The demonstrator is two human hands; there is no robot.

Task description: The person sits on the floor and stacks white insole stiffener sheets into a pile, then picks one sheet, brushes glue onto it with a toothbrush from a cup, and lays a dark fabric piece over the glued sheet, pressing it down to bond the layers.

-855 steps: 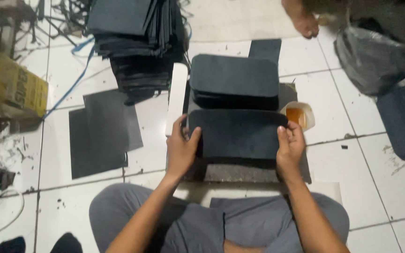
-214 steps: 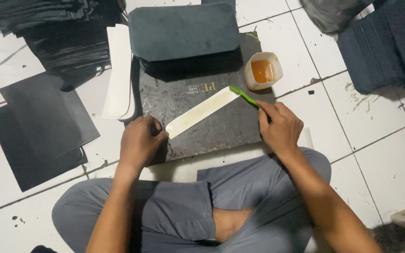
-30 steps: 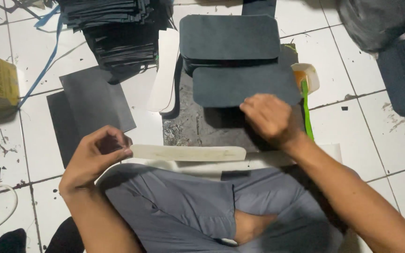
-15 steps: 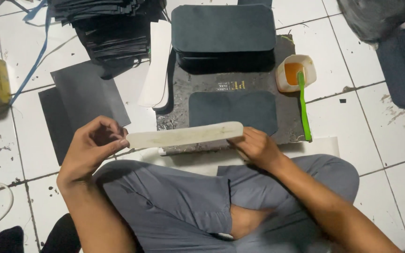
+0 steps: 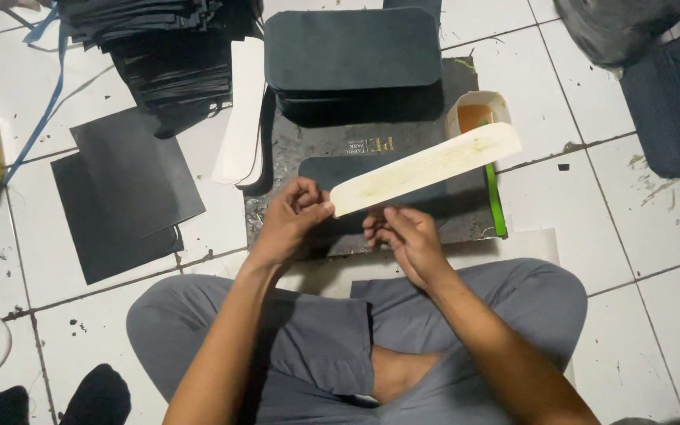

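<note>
The person is sitting on the tiled floor (image 5: 655, 236) with a dark board (image 5: 371, 145) lying in front of the crossed legs; the left hand (image 5: 289, 220) is pinching the near end of a long cream strip (image 5: 426, 167) between thumb and fingers, so its grip is narrow and closed on the strip; the strip is hanging in the air above the board, slanting up and away toward the glue cup (image 5: 478, 114) at the board's right edge; yellowish smears are showing along the strip, so it looks already glued, and sticking it down seems to be what is left; the right hand (image 5: 403, 236) is sitting just under the strip, fingers curled and holding nothing; one dark pad (image 5: 387, 177) is lying flat on the board under the strip, and a stack of pads (image 5: 352, 55) is waiting at the board's far end; a green brush (image 5: 496, 201) is lying on the board's right side.

Half a second ago the strip was lying low and level at the board's near edge with both hands on it; now it is lifted and tilted, and only the left hand is holding it.
</note>
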